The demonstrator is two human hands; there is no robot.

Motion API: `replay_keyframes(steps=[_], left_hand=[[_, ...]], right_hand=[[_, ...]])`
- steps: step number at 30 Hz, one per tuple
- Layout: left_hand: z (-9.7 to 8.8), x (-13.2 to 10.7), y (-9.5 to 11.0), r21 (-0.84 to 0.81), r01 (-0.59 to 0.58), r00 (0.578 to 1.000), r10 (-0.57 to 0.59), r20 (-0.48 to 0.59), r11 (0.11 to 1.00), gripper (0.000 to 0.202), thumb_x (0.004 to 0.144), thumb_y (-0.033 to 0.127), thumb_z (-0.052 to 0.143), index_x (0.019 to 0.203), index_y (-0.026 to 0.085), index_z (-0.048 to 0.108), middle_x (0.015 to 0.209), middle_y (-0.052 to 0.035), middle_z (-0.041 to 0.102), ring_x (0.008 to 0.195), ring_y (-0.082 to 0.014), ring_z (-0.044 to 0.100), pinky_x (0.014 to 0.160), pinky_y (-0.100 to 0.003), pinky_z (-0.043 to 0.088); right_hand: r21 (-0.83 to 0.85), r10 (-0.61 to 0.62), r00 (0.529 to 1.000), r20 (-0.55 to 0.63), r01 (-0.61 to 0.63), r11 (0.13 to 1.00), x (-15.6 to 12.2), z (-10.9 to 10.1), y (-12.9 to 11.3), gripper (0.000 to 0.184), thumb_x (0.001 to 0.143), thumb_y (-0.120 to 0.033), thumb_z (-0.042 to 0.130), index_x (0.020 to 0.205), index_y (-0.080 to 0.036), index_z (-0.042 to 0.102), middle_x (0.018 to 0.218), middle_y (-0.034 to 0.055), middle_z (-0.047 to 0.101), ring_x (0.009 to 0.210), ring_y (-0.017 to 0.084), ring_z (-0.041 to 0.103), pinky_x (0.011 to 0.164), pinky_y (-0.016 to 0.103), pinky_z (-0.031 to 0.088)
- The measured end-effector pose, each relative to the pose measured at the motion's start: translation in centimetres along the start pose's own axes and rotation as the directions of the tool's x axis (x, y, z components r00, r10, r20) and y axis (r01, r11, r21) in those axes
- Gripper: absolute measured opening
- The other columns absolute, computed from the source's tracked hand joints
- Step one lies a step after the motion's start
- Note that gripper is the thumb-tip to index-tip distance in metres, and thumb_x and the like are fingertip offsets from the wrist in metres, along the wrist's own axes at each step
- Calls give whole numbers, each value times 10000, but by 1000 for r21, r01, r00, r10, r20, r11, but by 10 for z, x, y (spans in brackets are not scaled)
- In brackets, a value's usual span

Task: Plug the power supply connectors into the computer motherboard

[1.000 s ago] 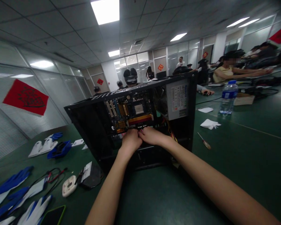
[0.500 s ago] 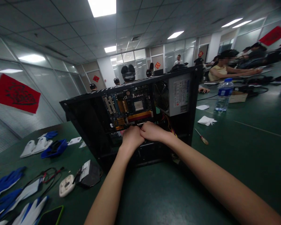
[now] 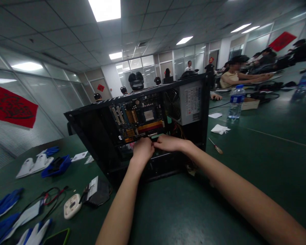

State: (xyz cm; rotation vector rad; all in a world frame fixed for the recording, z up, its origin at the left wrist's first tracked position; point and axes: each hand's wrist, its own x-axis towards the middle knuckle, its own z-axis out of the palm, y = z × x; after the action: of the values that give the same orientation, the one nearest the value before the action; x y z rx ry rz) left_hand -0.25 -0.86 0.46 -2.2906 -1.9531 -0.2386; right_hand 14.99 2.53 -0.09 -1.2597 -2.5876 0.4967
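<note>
An open black computer case (image 3: 88, 136) stands in front of me on the green table. Inside it are a motherboard (image 3: 129, 117) with orange slots and, at upper right, a grey power supply (image 3: 192, 103) beside a fan. Both hands reach into the case at the motherboard's lower edge. My left hand (image 3: 142, 150) is closed, its fingertips turned away from view. Just right of it, my right hand (image 3: 168, 143) is also closed, thumb side against the left fingers. Whatever lies between the fingertips is hidden. Cables (image 3: 180, 131) hang beneath the power supply.
At left lie a boxy dark drive-like part (image 3: 96, 192), a white round-cornered object (image 3: 72, 206), cables, gloves (image 3: 6, 204), a phone (image 3: 57, 237) and a blue bin (image 3: 56, 166). A screwdriver (image 3: 216, 147), tissue (image 3: 220, 129) and water bottle (image 3: 236, 102) are at right. People sit beyond.
The view has swung slightly to the right. My right hand has flattened and shifted a little right relative to the case; the left hand stays nearly in place.
</note>
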Motion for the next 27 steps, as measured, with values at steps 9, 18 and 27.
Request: replay_keyframes(steps=[9, 18, 27], left_hand=[[-1, 0, 4, -117, -47, 999, 48, 5, 992, 402, 948, 433, 496, 835, 172, 780, 870, -152, 753, 839, -280, 709, 684, -324, 496], [3, 5, 0, -352, -403, 911, 407, -65, 845, 499, 1011, 479, 404, 899, 151, 763, 842, -101, 758, 773, -215, 683, 686, -273, 427], [-17, -9, -5, -378, -478, 833, 546, 93, 793, 458, 946, 543, 525, 1068, 148, 720, 1024, -102, 754, 911, -243, 688, 772, -299, 489]], right_hand=[[-155, 341, 884, 320, -306, 939, -6, -7, 23, 411, 944, -317, 523, 1181, -47, 724, 1118, 214, 730, 935, 291, 707, 672, 315, 480], [65, 64, 993, -102, -58, 996, -2, -3, 23, 317, 965, -288, 501, 842, -94, 719, 826, 124, 732, 719, 197, 648, 573, 257, 357], [188, -7, 813, -582, 143, 972, -5, -8, -10, 369, 996, -301, 477, 659, -167, 547, 681, 44, 644, 646, 151, 564, 611, 267, 326]])
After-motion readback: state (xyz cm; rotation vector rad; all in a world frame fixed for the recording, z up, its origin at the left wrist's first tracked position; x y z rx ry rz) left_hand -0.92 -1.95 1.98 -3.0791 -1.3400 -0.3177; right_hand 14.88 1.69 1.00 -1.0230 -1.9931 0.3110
